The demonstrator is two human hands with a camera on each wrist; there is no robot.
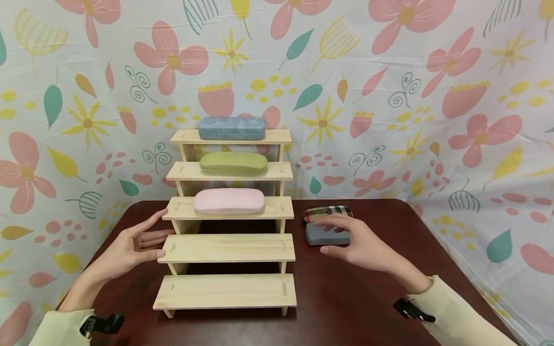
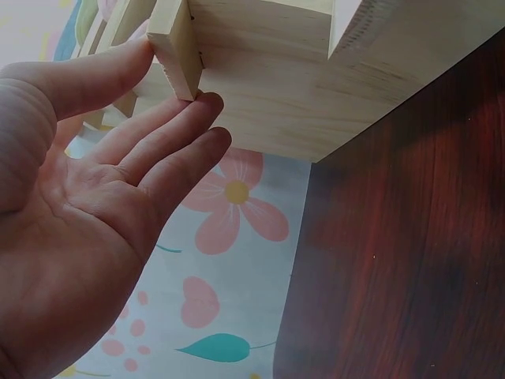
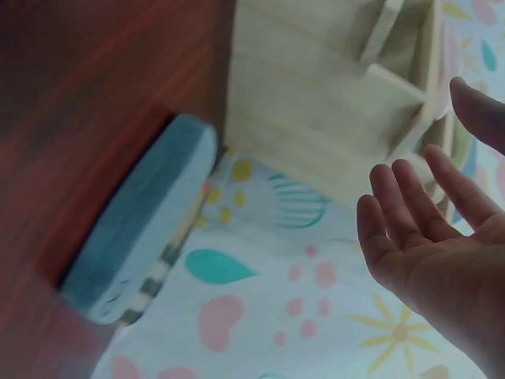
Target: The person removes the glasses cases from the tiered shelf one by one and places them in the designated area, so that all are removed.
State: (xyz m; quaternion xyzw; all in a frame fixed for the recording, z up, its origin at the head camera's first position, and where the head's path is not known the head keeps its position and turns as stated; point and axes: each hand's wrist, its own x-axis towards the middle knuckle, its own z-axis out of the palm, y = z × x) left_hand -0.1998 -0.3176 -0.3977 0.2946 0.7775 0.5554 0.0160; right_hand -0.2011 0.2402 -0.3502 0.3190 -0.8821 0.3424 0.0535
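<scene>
A stepped wooden stand has several tiers. Glasses cases lie lengthwise on its upper three: blue on top, green below it, then pink. At the stand's left side, my left hand touches the ends of two steps with thumb and fingers extended. The left wrist view shows thumb and fingertips at opposite edges of a step end. My right hand hovers with spread fingers, nothing in it, over a grey-blue case, partly covering it. Behind lies a plaid case.
The stand rests on a dark red-brown table. A white cloth with flower prints hangs behind and along both sides of the table. Black straps circle both sleeves.
</scene>
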